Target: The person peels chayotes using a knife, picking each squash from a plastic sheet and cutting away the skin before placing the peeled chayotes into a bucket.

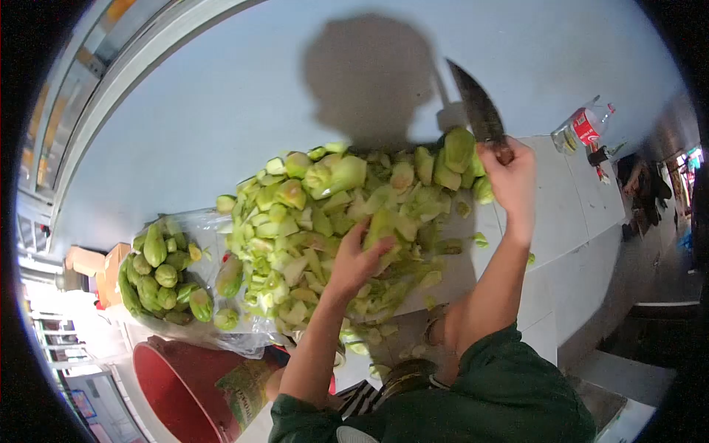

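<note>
Head view: clasping a knife (478,103) by its handle in the right hand (509,173), fingers wrapped round it, forearm raised beside the heaped green vegetable pieces (288,251), blade angled up toward the wall (214,140). Reaching with the left hand (356,262) into mid-heap, thumb parted from fingers near a green piece (380,224); cannot tell whether gripping it.

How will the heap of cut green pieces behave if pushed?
The heap will probably slump and spread rather than slide whole: it lies loose and overlapping. Thin, flat slivers in it may bend; thicker chunks look stiffer. The pale cut faces may be slippery if moist, though wetness can't be confirmed.
</note>
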### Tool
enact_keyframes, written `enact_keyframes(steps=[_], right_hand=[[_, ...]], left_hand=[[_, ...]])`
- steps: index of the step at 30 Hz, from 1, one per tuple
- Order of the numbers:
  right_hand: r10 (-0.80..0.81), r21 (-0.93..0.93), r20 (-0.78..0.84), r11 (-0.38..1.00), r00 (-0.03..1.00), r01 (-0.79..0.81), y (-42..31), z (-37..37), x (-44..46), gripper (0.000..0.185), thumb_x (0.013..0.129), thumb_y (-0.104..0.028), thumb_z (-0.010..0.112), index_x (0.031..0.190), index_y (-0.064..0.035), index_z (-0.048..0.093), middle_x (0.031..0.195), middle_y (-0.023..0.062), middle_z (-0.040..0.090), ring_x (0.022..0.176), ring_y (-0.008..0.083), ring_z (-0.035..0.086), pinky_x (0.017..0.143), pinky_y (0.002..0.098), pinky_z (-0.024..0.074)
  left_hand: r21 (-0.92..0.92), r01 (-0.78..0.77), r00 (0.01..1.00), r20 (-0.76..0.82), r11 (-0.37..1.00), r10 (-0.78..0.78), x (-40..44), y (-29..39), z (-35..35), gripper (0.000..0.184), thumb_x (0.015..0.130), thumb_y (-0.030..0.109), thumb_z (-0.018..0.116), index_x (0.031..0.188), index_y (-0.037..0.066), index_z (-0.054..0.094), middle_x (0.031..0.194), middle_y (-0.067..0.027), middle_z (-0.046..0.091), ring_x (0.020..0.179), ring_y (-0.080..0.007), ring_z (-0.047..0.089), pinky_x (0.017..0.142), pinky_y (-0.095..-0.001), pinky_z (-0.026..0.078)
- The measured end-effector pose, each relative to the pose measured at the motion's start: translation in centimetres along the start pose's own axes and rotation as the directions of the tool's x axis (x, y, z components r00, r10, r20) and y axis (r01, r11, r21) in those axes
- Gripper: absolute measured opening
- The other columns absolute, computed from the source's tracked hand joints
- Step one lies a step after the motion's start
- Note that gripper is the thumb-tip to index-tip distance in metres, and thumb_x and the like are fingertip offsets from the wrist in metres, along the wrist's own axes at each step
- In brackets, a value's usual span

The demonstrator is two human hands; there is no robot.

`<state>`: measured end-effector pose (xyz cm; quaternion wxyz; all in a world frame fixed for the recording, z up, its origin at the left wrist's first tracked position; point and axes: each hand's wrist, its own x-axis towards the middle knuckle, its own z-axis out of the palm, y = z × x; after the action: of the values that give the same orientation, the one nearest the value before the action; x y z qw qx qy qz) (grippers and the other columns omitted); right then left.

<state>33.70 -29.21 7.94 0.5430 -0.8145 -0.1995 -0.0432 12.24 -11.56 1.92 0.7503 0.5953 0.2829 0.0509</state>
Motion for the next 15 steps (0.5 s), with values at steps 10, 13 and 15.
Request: enact_keyframes(steps=[10,13,15], right_hand=[[0.138,0.043,-0.205,0.990,0.969,-0.132,2.3,-8.6,0.7,0.024,0.086,-0.013,0.068,0.069,-0.0025,0.055,0.057,-0.0078,0.041,0.053,0.0037,0.032,0.048,0.0269,0.0240],[0.146,0.042,-0.228,0.989,0.963,-0.140,3.0,-10.0,0.5,0.025,0.086,-0.014,0.069,0.069,-0.0030,0.054,0.057,-0.0078,0.042,0.054,0.0034,0.033,0.048,0.0264,0.0248],[0.135,0.047,-0.251,0.991,0.958,-0.128,3.2,-10.8,0.4,0.024,0.086,-0.013,0.069,0.069,-0.0033,0.055,0.057,-0.0078,0.044,0.053,0.0031,0.034,0.048,0.0258,0.0252]], left_hand=[[0.647,-0.416,0.901,0.199,0.639,0.385,11.7,-0.1,14.4,0.081,0.076,0.037,0.075,0.136,-0.008,0.042,0.119,-0.0303,0.059,0.104,-0.0420,0.062,0.093,-0.0435,0.049],[0.719,-0.555,0.817,0.376,0.418,0.438,13.4,0.2,19.2,0.083,0.074,0.037,0.076,0.139,-0.003,0.041,0.117,-0.0299,0.057,0.103,-0.0442,0.061,0.091,-0.0473,0.050],[0.743,-0.591,0.793,0.462,0.314,0.398,14.9,0.7,22.3,0.084,0.074,0.037,0.077,0.139,0.000,0.041,0.118,-0.0286,0.056,0.105,-0.0441,0.059,0.090,-0.0484,0.051]])
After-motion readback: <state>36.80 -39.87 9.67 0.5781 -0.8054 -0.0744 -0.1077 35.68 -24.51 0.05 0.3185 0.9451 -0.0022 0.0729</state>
